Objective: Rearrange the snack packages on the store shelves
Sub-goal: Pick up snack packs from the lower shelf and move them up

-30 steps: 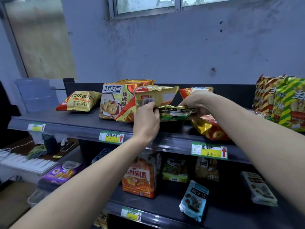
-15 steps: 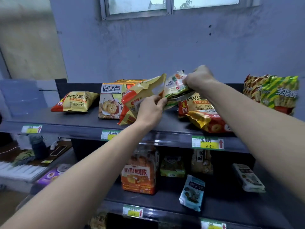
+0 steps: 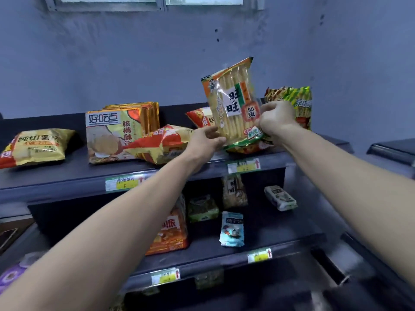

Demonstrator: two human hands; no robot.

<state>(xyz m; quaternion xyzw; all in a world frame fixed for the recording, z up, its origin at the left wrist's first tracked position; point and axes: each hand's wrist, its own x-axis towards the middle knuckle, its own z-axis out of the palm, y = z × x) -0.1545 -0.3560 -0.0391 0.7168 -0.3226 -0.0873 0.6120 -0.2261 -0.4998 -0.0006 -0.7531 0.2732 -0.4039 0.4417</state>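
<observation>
Now | your right hand (image 3: 276,118) curls tight on the rice cracker pack (image 3: 231,102) at its lower right edge | your left hand (image 3: 206,140) pinches its lower left edge | pack upright, held just above the top shelf (image 3: 67,178)
</observation>
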